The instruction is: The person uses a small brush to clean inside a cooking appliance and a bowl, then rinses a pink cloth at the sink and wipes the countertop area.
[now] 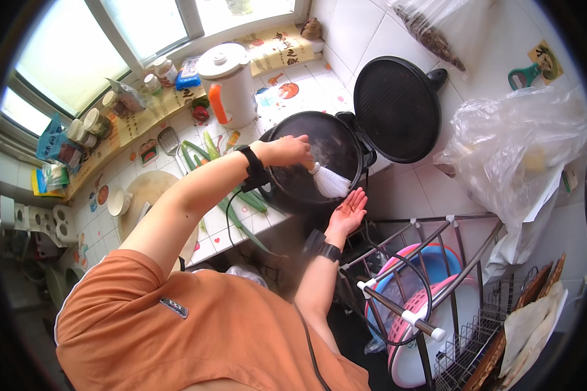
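My left hand (292, 150) is closed around the handle of a white brush-like scrubber (330, 181) with a ribbed, textured surface. Its head lies over the black round pan of an electric griddle (301, 129), close to the lower right rim. The griddle's ribbed lid (397, 108) is swung up against the tiled wall. Just outside the pan's rim, my right hand (348, 211) is held palm up with fingers spread slightly; reddish-brown smudges mark the palm. Nothing sits in it, and it is near the scrubber's end. Black bands circle both wrists.
Left of the griddle lie scallions (244, 195), a slotted spatula (169, 141) and a round cutting board (149, 188). A white jug with an orange handle (227, 85) stands behind. At right are a metal rack (423, 320) holding plastic basins (438, 261), and a hanging plastic bag (513, 141).
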Action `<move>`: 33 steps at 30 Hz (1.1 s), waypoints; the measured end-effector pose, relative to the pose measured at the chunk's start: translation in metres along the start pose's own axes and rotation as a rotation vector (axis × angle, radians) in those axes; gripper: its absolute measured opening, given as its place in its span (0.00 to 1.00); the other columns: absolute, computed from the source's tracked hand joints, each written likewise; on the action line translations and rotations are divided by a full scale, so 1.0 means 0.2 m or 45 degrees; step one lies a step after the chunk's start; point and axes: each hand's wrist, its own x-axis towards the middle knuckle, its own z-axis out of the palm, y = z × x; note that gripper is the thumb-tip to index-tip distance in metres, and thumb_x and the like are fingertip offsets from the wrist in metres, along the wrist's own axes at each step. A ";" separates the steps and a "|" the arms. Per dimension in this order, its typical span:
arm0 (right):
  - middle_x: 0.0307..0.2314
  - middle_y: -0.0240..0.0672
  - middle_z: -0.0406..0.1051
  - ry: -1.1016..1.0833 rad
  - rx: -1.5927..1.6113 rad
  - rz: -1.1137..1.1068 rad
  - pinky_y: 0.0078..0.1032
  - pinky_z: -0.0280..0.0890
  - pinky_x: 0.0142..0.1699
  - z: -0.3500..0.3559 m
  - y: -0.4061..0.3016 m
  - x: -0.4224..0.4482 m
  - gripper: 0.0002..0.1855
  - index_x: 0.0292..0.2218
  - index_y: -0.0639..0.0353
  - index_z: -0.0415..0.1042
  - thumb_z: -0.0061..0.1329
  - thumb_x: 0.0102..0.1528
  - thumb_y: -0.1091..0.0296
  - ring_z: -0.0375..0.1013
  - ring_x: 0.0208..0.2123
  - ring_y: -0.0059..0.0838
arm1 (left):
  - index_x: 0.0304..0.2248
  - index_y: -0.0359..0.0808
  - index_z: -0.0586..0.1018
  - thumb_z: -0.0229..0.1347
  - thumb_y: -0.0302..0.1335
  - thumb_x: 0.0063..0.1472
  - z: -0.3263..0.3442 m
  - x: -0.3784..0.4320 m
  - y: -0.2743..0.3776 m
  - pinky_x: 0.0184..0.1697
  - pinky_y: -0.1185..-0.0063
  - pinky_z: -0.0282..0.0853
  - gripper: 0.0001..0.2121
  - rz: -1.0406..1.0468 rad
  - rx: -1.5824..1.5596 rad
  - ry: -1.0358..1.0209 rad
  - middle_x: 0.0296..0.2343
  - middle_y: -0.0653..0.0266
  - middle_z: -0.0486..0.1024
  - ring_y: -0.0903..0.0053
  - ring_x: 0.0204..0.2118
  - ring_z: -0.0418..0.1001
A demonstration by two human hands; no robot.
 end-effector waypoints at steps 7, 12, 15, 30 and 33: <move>0.50 0.45 0.59 -0.002 -0.051 -0.019 0.31 0.54 0.59 0.04 0.03 0.03 0.29 0.49 0.66 0.60 0.21 0.61 0.51 0.57 0.54 0.38 | 0.43 0.37 0.71 0.51 0.16 0.45 -0.08 -0.07 0.02 0.42 0.75 0.62 0.21 0.026 -0.312 0.201 0.30 0.61 0.68 0.65 0.38 0.63; 0.50 0.45 0.60 0.024 -0.013 -0.046 0.32 0.54 0.59 0.02 0.00 0.04 0.29 0.49 0.66 0.60 0.20 0.61 0.51 0.58 0.54 0.38 | 0.41 0.39 0.73 0.51 0.16 0.46 -0.16 -0.18 0.05 0.41 0.74 0.64 0.20 -0.113 -0.347 0.187 0.29 0.62 0.69 0.65 0.37 0.64; 0.50 0.46 0.59 0.055 0.005 -0.041 0.33 0.54 0.59 0.03 0.02 0.03 0.29 0.49 0.67 0.59 0.21 0.61 0.51 0.57 0.54 0.38 | 0.40 0.41 0.74 0.49 0.19 0.49 -0.17 -0.27 -0.07 0.40 0.72 0.66 0.17 -0.464 -0.204 0.411 0.29 0.61 0.70 0.64 0.39 0.64; 0.50 0.45 0.58 0.024 -0.013 -0.030 0.34 0.51 0.60 0.01 0.02 0.05 0.28 0.50 0.67 0.58 0.23 0.61 0.52 0.55 0.55 0.39 | 0.40 0.42 0.72 0.48 0.26 0.52 0.08 0.06 0.12 0.40 0.72 0.63 0.14 -0.075 -0.236 -0.049 0.34 0.64 0.70 0.67 0.41 0.66; 0.50 0.43 0.59 -0.044 -0.136 -0.073 0.35 0.47 0.61 0.00 0.04 0.05 0.29 0.50 0.65 0.60 0.19 0.61 0.51 0.57 0.54 0.38 | 0.44 0.38 0.71 0.48 0.24 0.54 0.11 -0.07 0.16 0.43 0.74 0.56 0.16 0.080 -0.330 -0.162 0.35 0.61 0.72 0.69 0.39 0.67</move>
